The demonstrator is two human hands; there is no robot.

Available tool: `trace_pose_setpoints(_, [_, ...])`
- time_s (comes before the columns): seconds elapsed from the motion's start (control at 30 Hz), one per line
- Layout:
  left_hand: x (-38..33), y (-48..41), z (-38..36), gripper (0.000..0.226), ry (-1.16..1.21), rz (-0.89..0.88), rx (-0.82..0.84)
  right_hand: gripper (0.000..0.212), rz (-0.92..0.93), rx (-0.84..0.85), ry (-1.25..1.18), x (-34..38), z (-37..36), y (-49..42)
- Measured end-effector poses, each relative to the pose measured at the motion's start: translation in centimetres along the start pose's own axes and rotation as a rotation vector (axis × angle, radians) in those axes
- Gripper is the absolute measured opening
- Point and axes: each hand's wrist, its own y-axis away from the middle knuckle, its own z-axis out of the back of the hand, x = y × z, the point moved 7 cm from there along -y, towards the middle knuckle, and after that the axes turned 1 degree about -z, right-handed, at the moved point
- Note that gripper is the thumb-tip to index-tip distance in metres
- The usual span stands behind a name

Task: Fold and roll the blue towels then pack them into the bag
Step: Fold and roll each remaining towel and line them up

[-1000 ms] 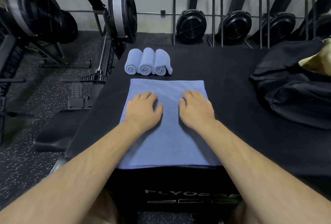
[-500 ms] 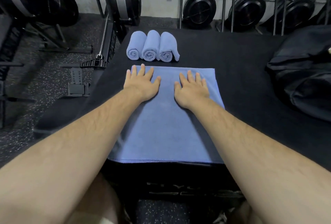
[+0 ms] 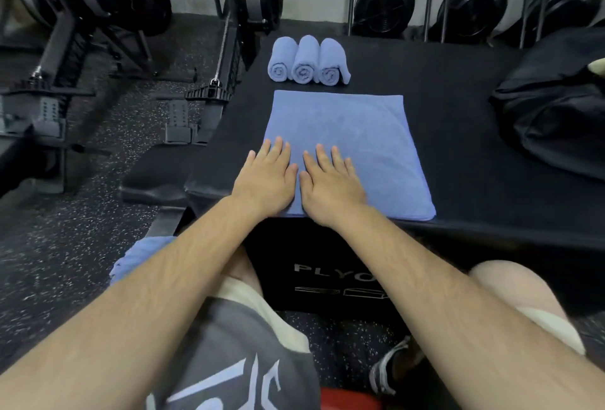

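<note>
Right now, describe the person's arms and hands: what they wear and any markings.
Both forearms are bare from the bottom of the frame to the wrists, with no sleeves showing. The left hand and right hand wear no gloves, and no rings, watch or wristbands are visible. Fine hair shows along both forearms. No cables, straps or markings appear on either arm.

Blue towel [image 3: 353,134], black speckled floor [image 3: 98,246]

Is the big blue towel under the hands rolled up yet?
No. The towel lies flat, while three rolled towels sit behind it.
</note>
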Motion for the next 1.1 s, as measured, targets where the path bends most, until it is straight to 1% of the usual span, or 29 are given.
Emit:
trace_pose_setpoints(0.13, [0.7, 3.1, -0.2, 0.057, -0.008, -0.007, -0.047, 0.057, 0.040, 0.001, 0.021, 2.4, -1.0, 2.6])
trace_pose_setpoints(0.2, [1.1, 4.3, -0.1, 0.056, 0.008, -0.006, -0.065, 0.057, 0.069, -0.045, 0.017, 3.3, -1.1, 3.4])
trace_pose_setpoints(0.27, [1.7, 5.2, -0.1, 0.055, 0.039, 0.004, -0.078, 0.054, 0.127, -0.166, 0.026, 4.5, -0.9, 4.4])
trace_pose_setpoints(0.37, [2.5, 6.0, 0.2, 0.051, 0.106, 0.035, -0.099, 0.029, 0.215, -0.430, 0.029, 5.9, 0.2, 5.7])
trace_pose_setpoints(0.4, [2.5, 6.3, 0.7, 0.049, 0.164, 0.058, -0.096, 0.028, 0.227, -0.455, 0.032, 6.2, 0.3, 5.9])
trace_pose_setpoints(0.47, [2.6, 6.5, 1.8, 0.046, 0.332, 0.119, -0.073, 0.043, 0.255, -0.374, 0.075, 7.1, -0.2, 5.9])
trace_pose_setpoints(0.5, [2.6, 6.5, 2.3, 0.044, 0.387, 0.139, -0.065, 0.052, 0.262, -0.335, 0.125, 7.5, -0.4, 5.8])
trace_pose_setpoints(0.53, [2.7, 6.4, 2.8, 0.042, 0.428, 0.154, -0.066, 0.056, 0.269, -0.311, 0.176, 7.9, -0.7, 5.6])
trace_pose_setpoints(0.57, [3.0, 6.2, 3.2, 0.041, 0.451, 0.165, -0.087, 0.053, 0.271, -0.311, 0.212, 8.3, -0.7, 5.4])
trace_pose_setpoints(0.63, [4.0, 5.8, 4.0, 0.039, 0.509, 0.180, -0.176, 0.039, 0.305, -0.405, 0.204, 8.8, -0.3, 5.0])
trace_pose_setpoints(0.7, [5.1, 5.2, 4.4, 0.035, 0.526, 0.201, -0.270, 0.029, 0.332, -0.462, 0.120, 8.8, 0.6, 4.8])
trace_pose_setpoints(0.73, [5.5, 4.9, 4.6, 0.033, 0.532, 0.222, -0.288, 0.024, 0.316, -0.469, 0.065, 8.4, 1.0, 4.6])
trace_pose_setpoints(0.8, [5.7, 4.1, 5.0, 0.030, 0.577, 0.265, -0.269, 0.009, 0.210, -0.475, -0.068, 7.1, 1.9, 4.1])
trace_pose_setpoints(0.87, [5.6, 2.7, 5.0, 0.026, 0.701, 0.275, -0.212, 0.017, 0.108, -0.444, -0.217, 5.7, 2.5, 3.7])
trace_pose_setpoints(0.97, [5.0, -0.1, 4.7, 0.025, 0.917, 0.307, -0.161, 0.016, 0.060, -0.449, -0.439, 4.5, 3.5, 3.9])
trace_pose_setpoints(1.03, [4.5, -2.4, 4.9, 0.024, 0.909, 0.292, -0.164, 0.017, 0.040, -0.442, -0.527, 3.8, 3.6, 4.1])
trace_pose_setpoints(1.1, [3.9, -5.0, 5.0, 0.029, 0.851, 0.261, -0.152, 0.016, 0.019, -0.434, -0.568, 3.3, 3.5, 4.4])
